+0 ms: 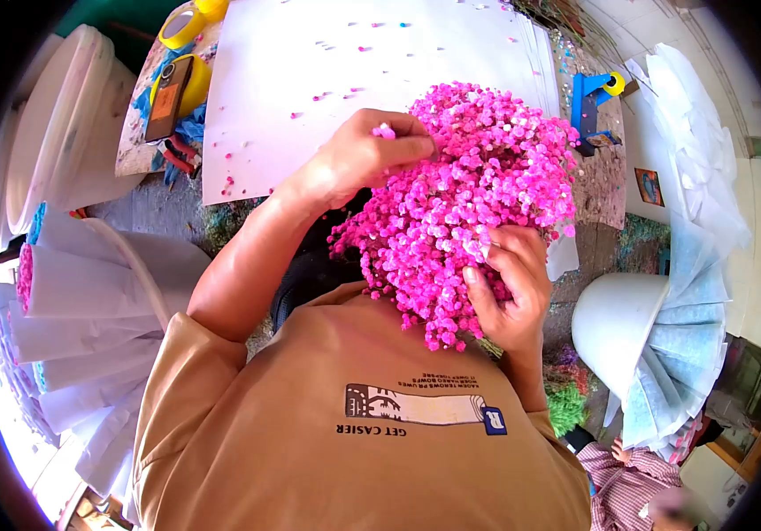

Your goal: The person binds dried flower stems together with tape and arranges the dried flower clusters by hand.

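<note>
A big bunch of bright pink baby's breath point(460, 195) fills the space before my chest, its lower edge close to my shirt. My left hand point(367, 155) is closed at the bunch's upper left edge, fingertips pinched among the blooms. A small pink flower head point(384, 132) shows between its fingers. On the lower right side, my right hand point(513, 288) has thumb and fingers curled into the blooms, gripping the bunch. The stems are mostly hidden under the flowers and my right hand.
A white sheet point(301, 62) with scattered pink bits covers the table. At its left lie a phone point(166, 102) and yellow tape point(181, 28); at its right, a blue tape dispenser point(586, 106). Paper-wrapped bundles point(88, 274) stand left, a white tub point(615, 319) right. Another person point(633, 482) is behind.
</note>
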Demonstrator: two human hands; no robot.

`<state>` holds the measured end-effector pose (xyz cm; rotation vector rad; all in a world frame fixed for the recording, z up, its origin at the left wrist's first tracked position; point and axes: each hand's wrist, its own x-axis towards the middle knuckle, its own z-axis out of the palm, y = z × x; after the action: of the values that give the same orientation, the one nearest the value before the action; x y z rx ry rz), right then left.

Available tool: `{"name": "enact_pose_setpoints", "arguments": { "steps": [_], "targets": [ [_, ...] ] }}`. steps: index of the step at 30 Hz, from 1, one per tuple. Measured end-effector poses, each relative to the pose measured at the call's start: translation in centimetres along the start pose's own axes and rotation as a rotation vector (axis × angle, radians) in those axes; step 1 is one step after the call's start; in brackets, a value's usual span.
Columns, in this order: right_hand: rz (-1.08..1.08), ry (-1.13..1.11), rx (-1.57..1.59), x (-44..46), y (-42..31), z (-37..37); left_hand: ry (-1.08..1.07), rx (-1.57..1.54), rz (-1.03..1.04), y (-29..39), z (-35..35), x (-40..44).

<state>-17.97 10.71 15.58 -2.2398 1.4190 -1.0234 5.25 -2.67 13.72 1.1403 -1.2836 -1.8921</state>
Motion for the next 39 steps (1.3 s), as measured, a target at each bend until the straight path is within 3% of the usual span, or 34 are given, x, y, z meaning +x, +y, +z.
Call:
{"name": "enact_pose_setpoints", "arguments": {
  "steps": [1,3,4,7,11,12,13,15,16,17,21,23,25,30,39],
  "targets": [
    [0.0,0.002,-0.002,0.0,0.0,0.0,0.004,-0.003,0.001,-0.7,-0.3,0.3],
    [0.002,0.003,0.004,0.0,0.0,0.0,0.035,0.412,0.27,-2.3,-1.2,0.9],
    [0.008,0.009,0.009,0.0,0.0,-0.1,-0.036,0.399,0.122,-1.7,-1.6,0.5],
    [0.005,-0.002,0.008,0.0,0.0,0.0,-0.101,0.457,0.199,-2.4,-1.6,-0.1],
    [-0.002,-0.008,0.009,0.2,-0.1,0.1,-0.016,0.459,0.205,-2.4,-0.6,-0.4],
    [0.003,-0.009,0.002,0.1,0.0,0.1,0.039,0.421,0.407,-4.0,-0.6,0.0],
    [0.009,-0.01,-0.004,0.0,0.0,0.0,0.034,0.42,0.408,-3.7,-0.6,-0.1],
    [0.012,-0.004,-0.003,-0.1,0.0,0.0,-0.005,-0.224,0.106,-2.9,-0.6,-0.6],
    [0.011,-0.001,0.002,-0.2,-0.1,0.0,-0.039,-0.481,0.096,-2.8,-0.7,-0.5],
    [0.013,-0.001,0.002,-0.2,-0.1,0.0,-0.04,-0.481,0.095,-2.6,-0.7,-0.6],
    [0.008,0.004,0.012,-0.1,-0.1,0.1,-0.083,-0.295,-0.057,-2.7,-1.0,-0.8],
    [0.007,0.004,0.012,0.0,-0.1,0.1,-0.067,0.18,0.09,-2.7,-0.5,-0.9],
    [0.008,0.007,0.005,-0.1,-0.2,0.2,-0.119,0.292,-0.008,-2.5,-1.0,-0.7],
    [0.02,0.001,0.014,-0.1,-0.3,0.1,-0.031,0.338,0.391,-3.8,0.2,-0.3],
    [0.027,-0.001,0.009,-0.2,-0.2,0.2,0.088,0.676,0.768,-4.2,1.9,0.6]
  ]
}}
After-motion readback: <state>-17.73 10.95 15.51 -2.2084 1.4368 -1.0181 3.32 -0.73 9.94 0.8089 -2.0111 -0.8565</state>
